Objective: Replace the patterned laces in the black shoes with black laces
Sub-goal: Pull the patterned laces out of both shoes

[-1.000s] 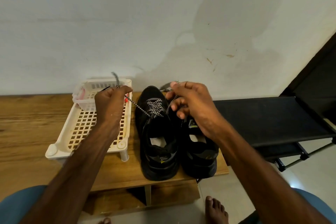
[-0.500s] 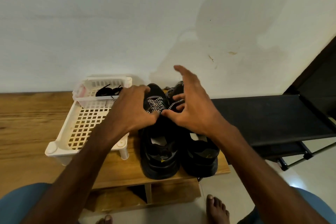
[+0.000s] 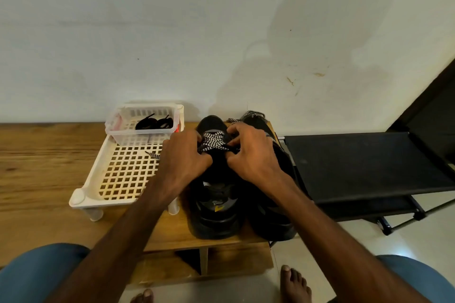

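Wooden bench (image 3: 37, 167) against stained white wall (image 3: 172, 32); left hand (image 3: 182, 162), right hand (image 3: 253, 155) pinching patterned lace (image 3: 213, 140) on black shoe (image 3: 216, 219)

shoes (image 3: 216, 225) on bench (image 3: 37, 167) | tray (image 3: 83, 195) left of them | tub (image 3: 138, 138) on tray's back end, laces (image 3: 154, 123) seemingly inside | rack (image 3: 357, 162) right

The bench (image 3: 37, 167) is wooden with a brown grain and is set against the wall. An open compartment shows under its right end. 3 items stand directly on the top. Item 1 is a white perforated plastic rack (image 3: 81, 200) on short legs. Items 2 and 3 are the first black shoe (image 3: 216, 224), just beside the rack, and the second black shoe (image 3: 273, 226), at the bench's right edge. The shoes sit close side by side, heels at the front edge and toes toward the wall. The bench stands on a pale tiled floor (image 3: 418, 236).
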`<state>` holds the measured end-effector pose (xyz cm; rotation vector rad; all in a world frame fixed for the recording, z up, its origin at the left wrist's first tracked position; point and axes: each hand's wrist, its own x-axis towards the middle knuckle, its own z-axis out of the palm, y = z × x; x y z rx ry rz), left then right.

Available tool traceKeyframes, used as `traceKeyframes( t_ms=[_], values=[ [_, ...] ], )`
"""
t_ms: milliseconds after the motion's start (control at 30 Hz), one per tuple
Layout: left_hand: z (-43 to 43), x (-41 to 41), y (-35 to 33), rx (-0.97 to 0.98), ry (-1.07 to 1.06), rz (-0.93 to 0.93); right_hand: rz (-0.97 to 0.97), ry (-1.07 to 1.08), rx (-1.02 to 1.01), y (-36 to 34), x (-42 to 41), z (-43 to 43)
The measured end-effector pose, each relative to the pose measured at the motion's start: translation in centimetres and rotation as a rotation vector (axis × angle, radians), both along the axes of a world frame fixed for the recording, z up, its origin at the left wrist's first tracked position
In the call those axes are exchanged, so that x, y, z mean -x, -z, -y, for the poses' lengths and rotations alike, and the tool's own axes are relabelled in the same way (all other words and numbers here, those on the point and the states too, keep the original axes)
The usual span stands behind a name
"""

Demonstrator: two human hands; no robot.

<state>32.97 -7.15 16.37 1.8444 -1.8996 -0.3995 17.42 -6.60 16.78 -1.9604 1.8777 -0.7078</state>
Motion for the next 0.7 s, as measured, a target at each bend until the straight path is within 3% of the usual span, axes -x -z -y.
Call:
traceKeyframes(
  t_ms=[300,467,600,700],
  values=[
    [1.0,-0.9,1.0,-0.089,0.013,-0.140,0.101,0.033,-0.054,0.0,0.3,0.4],
    [0.0,-0.7,1.1,0.065,0.046,0.001,-0.019,-0.052,-0.028,-0.3,0.0,-0.9],
    [-0.6,-0.1,-0.3,0.253,0.151,0.113,-0.213,-0.012,0.114,-1.8,-0.1,-2.2],
    [-0.6,0.1,-0.6,0.349,0.224,0.159,-0.260,0.045,0.041,-2.7,0.1,-2.7]
  ],
)
